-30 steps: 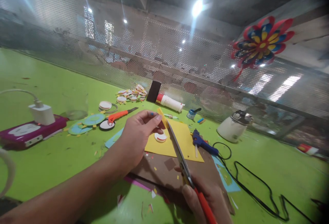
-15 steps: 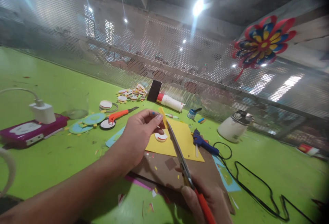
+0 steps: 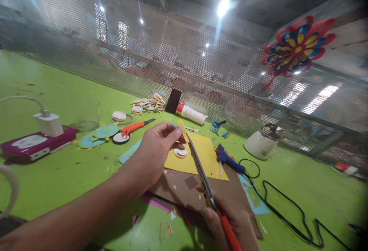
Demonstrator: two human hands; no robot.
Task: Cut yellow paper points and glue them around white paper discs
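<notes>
Pinched between thumb and fingers of my left hand [image 3: 156, 149] is a small yellow paper strip [image 3: 183, 129], held upright. My right hand [image 3: 230, 218] grips scissors [image 3: 202, 176] with red-orange handles, their blades pointing up and left. The blade tips meet the lower right edge of the strip; whether they cut into it I cannot tell. Beneath lies a yellow sheet [image 3: 205, 153] on a brown board [image 3: 178, 193]. A white disc with a red band [image 3: 180, 153] rests on the yellow sheet, just below my left fingertips.
Left are an orange utility knife [image 3: 133, 128], pale blue paper discs [image 3: 105, 131] and a purple power strip [image 3: 37, 143]. A blue glue gun [image 3: 230, 161] trails a black cord on the right, near a white spray bottle [image 3: 263, 141]. Behind stand a phone [image 3: 173, 100] and several finished-looking white pieces [image 3: 149, 103].
Both hands, the strip and the scissors keep nearly the same positions. The whole view shifts very slightly with the head.
</notes>
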